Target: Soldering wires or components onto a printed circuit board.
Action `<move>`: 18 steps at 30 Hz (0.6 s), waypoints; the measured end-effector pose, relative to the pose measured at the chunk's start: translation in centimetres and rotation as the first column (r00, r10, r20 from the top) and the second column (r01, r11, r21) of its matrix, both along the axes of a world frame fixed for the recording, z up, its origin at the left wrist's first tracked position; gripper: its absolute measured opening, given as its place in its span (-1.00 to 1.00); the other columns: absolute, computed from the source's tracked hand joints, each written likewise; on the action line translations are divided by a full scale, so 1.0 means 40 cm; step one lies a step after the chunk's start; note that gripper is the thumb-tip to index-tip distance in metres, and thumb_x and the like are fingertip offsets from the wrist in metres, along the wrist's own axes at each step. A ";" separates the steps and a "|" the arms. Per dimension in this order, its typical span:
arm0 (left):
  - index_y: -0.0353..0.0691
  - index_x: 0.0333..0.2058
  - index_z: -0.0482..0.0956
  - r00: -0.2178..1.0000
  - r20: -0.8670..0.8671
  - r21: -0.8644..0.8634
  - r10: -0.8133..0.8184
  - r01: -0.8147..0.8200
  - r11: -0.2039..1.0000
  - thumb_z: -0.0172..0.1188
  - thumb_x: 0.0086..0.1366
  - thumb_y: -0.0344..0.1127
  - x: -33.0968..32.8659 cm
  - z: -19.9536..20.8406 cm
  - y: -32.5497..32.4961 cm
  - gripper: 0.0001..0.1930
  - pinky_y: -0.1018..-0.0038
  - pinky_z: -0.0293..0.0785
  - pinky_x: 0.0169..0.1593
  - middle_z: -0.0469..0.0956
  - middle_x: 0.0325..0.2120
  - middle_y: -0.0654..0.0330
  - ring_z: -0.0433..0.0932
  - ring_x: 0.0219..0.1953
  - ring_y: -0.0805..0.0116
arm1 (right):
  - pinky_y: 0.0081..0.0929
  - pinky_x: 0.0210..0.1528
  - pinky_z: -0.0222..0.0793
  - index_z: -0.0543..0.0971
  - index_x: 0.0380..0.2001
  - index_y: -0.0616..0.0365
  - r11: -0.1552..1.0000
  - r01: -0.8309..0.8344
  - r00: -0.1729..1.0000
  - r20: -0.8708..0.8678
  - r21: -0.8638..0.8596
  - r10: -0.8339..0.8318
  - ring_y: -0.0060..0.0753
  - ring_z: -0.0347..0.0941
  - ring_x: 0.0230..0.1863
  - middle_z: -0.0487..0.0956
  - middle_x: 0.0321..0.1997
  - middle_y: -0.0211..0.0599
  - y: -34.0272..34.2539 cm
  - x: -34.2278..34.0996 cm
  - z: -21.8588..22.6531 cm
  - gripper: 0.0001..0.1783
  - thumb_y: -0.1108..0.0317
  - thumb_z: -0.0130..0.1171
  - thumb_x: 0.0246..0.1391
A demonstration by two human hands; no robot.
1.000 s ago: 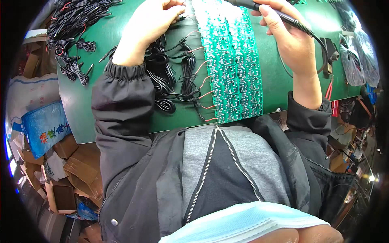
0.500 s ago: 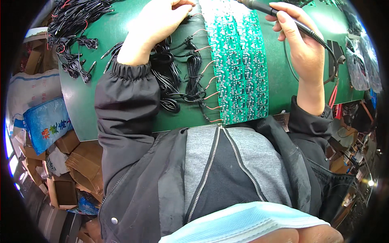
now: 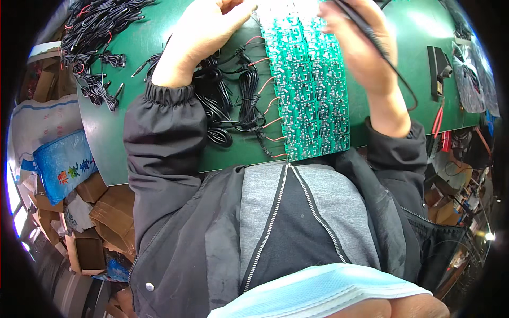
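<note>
A panel of joined green circuit boards (image 3: 315, 100) lies lengthwise before me, its far end washed out by glare. Short red wires (image 3: 272, 102) run from its left edge to bundled black cables (image 3: 248, 98). My left hand (image 3: 220, 24) is beside the panel's far left corner, thumb and fingers pinched together; what is between them is cut off by the upper edge. My right hand (image 3: 366, 47), smeared by motion, is wrapped round a soldering iron (image 3: 356, 18) above the panel's far right side. The iron's tip cannot be made out. Its black cord (image 3: 400, 79) hangs down past my wrist.
More black cables (image 3: 101, 32) are heaped at the table's far left. On the right of the green table (image 3: 413, 122) are a black stand (image 3: 439, 71), red-handled pliers (image 3: 438, 119) and clear plastic bags (image 3: 469, 79). Cardboard boxes (image 3: 114, 217) crowd the floor at left.
My right hand has swung left with the soldering iron, from beside the panel to over its far right edge. My left hand has barely shifted. The panel's far end sits slightly further left.
</note>
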State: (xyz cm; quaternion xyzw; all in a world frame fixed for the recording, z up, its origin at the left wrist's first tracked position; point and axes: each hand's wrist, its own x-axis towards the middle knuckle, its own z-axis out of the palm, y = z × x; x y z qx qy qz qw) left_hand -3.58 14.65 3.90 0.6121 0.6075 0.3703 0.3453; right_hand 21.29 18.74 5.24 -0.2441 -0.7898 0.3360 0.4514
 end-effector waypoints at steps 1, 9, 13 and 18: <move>-0.35 -0.20 0.64 0.998 0.061 0.009 -0.020 0.019 1.000 0.23 0.43 -0.19 -0.002 0.000 -0.005 -0.72 0.55 0.43 -0.27 0.60 -0.44 0.28 0.45 -0.40 0.59 | -0.58 -0.08 0.44 0.55 0.03 0.24 1.000 0.025 0.998 0.065 0.008 -0.025 -0.51 0.50 -0.14 0.54 -0.07 -0.29 -0.009 -0.030 0.004 -0.61 0.71 0.24 0.14; -0.29 -0.19 0.65 0.978 0.205 -0.154 -0.044 0.077 0.985 0.22 0.45 -0.24 -0.002 -0.008 0.000 -0.79 0.61 0.37 -0.32 0.55 -0.44 0.43 0.38 -0.43 0.67 | -0.29 0.05 0.36 0.53 0.05 0.16 0.926 -0.048 0.993 0.118 0.374 0.004 -0.09 0.46 -0.07 0.51 -0.14 -0.16 0.019 -0.120 -0.031 -0.49 0.73 0.21 -0.01; -0.30 -0.18 0.63 0.971 0.238 -0.110 -0.018 0.045 0.993 0.23 0.43 -0.27 0.017 -0.001 -0.002 -0.81 0.57 0.40 -0.31 0.55 -0.45 0.37 0.43 -0.42 0.61 | -0.25 0.10 0.33 0.53 0.05 0.17 0.921 0.007 0.991 0.120 0.388 -0.058 -0.07 0.45 -0.05 0.51 -0.14 -0.16 0.012 -0.130 -0.020 -0.50 0.73 0.20 0.00; -0.31 -0.20 0.62 0.991 -0.117 0.316 0.062 -0.022 0.948 0.25 0.35 -0.31 0.010 -0.044 -0.001 -0.83 0.39 0.51 -0.23 0.63 -0.38 0.07 0.59 -0.37 0.22 | -0.44 -0.06 0.42 0.53 0.03 0.20 0.990 -0.047 0.996 0.079 0.135 0.036 -0.32 0.49 -0.13 0.53 -0.08 -0.21 0.013 -0.094 -0.012 -0.57 0.71 0.21 0.07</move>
